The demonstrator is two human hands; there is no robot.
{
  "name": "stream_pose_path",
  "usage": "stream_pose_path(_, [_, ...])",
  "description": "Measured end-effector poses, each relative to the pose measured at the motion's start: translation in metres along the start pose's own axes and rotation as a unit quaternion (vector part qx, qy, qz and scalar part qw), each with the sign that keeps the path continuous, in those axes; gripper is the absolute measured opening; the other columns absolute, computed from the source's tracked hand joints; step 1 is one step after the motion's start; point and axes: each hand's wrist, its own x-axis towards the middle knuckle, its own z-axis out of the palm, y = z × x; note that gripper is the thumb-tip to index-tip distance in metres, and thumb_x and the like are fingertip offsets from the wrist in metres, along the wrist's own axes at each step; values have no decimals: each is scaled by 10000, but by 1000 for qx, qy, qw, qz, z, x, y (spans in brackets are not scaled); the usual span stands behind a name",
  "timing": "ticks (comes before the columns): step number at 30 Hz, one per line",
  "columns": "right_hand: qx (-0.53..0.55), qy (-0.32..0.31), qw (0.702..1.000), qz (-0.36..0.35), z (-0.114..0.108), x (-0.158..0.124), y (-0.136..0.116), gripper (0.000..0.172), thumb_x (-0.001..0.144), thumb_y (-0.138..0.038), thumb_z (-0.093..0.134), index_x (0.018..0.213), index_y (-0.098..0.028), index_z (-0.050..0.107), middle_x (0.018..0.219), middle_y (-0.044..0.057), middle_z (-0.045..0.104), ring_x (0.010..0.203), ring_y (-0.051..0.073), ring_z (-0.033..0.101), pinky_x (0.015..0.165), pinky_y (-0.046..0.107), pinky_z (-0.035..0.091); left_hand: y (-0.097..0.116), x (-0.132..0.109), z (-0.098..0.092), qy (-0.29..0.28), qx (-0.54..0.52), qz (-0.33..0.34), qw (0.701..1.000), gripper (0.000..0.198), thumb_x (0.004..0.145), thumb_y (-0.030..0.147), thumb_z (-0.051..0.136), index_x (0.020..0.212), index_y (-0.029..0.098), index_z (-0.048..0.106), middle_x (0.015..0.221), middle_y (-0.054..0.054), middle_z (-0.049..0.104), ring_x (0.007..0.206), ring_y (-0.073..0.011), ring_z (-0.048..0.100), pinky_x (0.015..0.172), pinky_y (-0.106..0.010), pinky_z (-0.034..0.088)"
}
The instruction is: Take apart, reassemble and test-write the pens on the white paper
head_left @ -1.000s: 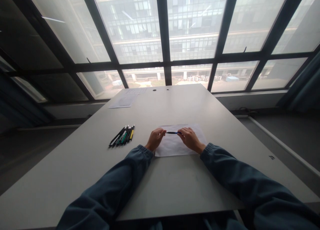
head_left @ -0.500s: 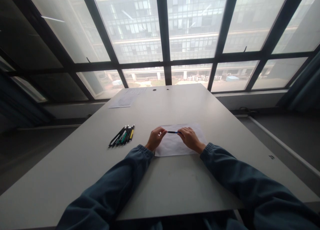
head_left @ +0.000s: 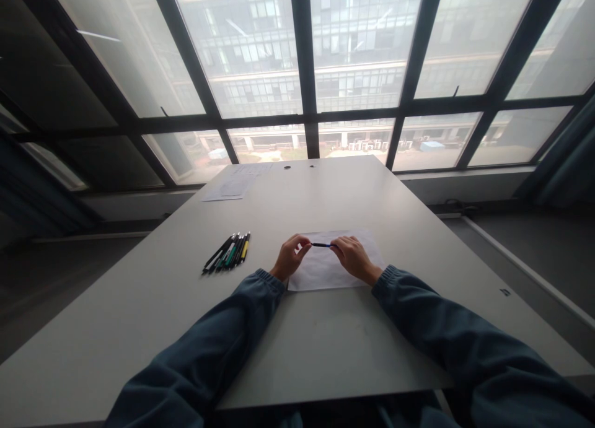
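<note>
A dark pen [head_left: 320,245] with a bit of blue at its right end lies level between my two hands, above a white sheet of paper [head_left: 325,273]. My left hand [head_left: 291,254] pinches the pen's left tip between thumb and finger. At the other end, the fingers of my right hand [head_left: 352,254] are closed around it and hide that part. Off to the left of my left hand, several pens [head_left: 227,253] lie side by side on the white table [head_left: 260,347], mostly black, with green and yellow ones among them.
More printed sheets [head_left: 227,188] lie at the table's far left corner. Near the far edge are two small dark spots, one a round hole [head_left: 287,167]. A small dark mark [head_left: 504,292] sits by the right edge. Large windows [head_left: 353,56] rise behind the table.
Hardly anything differs. My left hand's fingers have shifted very slightly at the pen's tip, and the pen stays in place between both hands.
</note>
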Motion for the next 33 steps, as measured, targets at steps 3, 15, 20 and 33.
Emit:
stream_pose_path(3, [-7,0,1000,2,1,0,1,203,1009,-304,479,956,-190,638,884,66,690,839,186,611,799,306,367,-1,-1,1,-2,-4,-16,1000,184,912,349,590,977,179,617,800,-13,650,719,-137,593,666,-264,457])
stream_pose_path(15, [4,-10,1000,-15,0,0,0,216,1016,-302,469,938,-189,635,871,58,688,823,177,600,787,299,355,-8,-3,0,-34,31,-54,997,508,974,490,429,635,163,618,577,8,558,563,-131,490,590,-252,379])
stream_pose_path(20, [-1,-9,1000,-14,1,0,0,216,1015,-304,469,934,-192,636,870,57,686,829,179,604,787,298,353,-6,-3,0,-28,32,-44,998,452,967,456,469,667,160,634,626,-2,612,598,-134,524,624,-255,399])
stream_pose_path(33, [-8,-3,1000,-2,1,1,1,208,1012,-301,481,943,-190,642,880,59,696,823,178,605,786,295,352,-6,-2,1,-9,17,-11,1000,231,941,362,555,847,172,647,794,-31,656,740,-148,590,659,-261,467])
